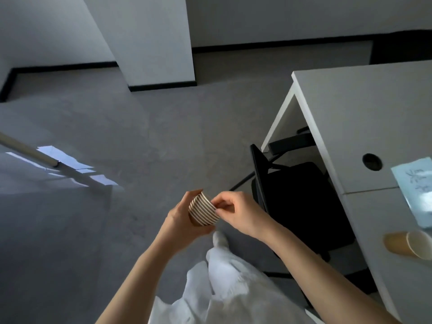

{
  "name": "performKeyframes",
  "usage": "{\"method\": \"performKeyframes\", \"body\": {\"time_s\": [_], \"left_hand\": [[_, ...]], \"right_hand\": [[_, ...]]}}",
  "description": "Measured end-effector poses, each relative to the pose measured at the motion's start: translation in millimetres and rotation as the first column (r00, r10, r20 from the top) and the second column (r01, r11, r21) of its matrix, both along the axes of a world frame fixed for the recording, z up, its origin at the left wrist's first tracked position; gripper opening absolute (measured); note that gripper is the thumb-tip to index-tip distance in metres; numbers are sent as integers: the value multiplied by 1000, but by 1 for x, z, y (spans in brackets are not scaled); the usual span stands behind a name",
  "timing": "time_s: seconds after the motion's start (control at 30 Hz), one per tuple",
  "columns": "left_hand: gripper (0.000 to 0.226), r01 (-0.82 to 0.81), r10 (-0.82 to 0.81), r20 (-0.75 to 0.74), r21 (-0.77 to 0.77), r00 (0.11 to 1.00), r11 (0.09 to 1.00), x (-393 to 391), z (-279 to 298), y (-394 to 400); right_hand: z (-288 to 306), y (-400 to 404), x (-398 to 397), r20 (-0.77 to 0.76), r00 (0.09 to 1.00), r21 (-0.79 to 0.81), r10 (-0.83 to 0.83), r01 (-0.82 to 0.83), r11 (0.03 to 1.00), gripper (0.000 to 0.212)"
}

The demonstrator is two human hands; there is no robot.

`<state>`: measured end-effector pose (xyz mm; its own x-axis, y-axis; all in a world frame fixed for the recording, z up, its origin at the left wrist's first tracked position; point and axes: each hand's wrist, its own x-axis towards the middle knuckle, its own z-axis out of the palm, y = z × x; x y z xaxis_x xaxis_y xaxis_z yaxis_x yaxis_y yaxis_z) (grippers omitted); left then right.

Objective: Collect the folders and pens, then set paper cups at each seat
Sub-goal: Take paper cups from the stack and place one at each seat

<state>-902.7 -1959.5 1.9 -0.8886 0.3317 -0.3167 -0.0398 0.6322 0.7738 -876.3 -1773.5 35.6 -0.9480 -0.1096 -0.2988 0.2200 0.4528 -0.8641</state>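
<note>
A stack of several nested brown paper cups [203, 211] with white rims is held out over the grey floor, in front of my body. My left hand [181, 222] wraps around the base of the stack. My right hand [236, 212] pinches the rim of the top cup with thumb and fingertips. One more brown paper cup [408, 244] stands on the white table [364, 108] at the right, near its front edge. A light blue folder [416, 190] with handwriting lies on the table just beyond that cup.
A black chair [301, 206] is pushed under the table's left edge. A round cable hole [372, 161] is in the tabletop. A white pillar [149, 40] stands ahead, and a pale pole [28, 149] crosses a bright floor patch at left. White clothing covers my legs below.
</note>
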Motion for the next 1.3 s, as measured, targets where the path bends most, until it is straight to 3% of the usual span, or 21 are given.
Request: {"method": "performKeyframes", "body": {"time_s": [0.27,0.6,0.77,1.07,1.13,1.3], "left_hand": [[82,50,-50,-15,28,999,998,-125,-12,8],[87,49,-52,-69,-38,996,998,-336,-5,34],[86,89,-90,-48,-20,995,996,-403,-12,57],[86,267,-268,-31,-29,963,963,-578,-23,96],[87,338,-340,-41,-43,940,940,-625,-16,108],[88,510,-516,-43,-98,856,854,-722,-5,155]], "right_hand": [[-12,10,-120,8,995,41,-98,97,994,14],[2,80,-314,-75,931,120,-357,364,924,15],[5,94,-372,-87,926,179,-367,377,909,11],[-14,124,-495,-59,833,217,-550,548,808,11],[-14,138,-525,-46,799,252,-600,590,767,6],[-2,178,-576,-88,718,352,-691,671,652,16]]}}
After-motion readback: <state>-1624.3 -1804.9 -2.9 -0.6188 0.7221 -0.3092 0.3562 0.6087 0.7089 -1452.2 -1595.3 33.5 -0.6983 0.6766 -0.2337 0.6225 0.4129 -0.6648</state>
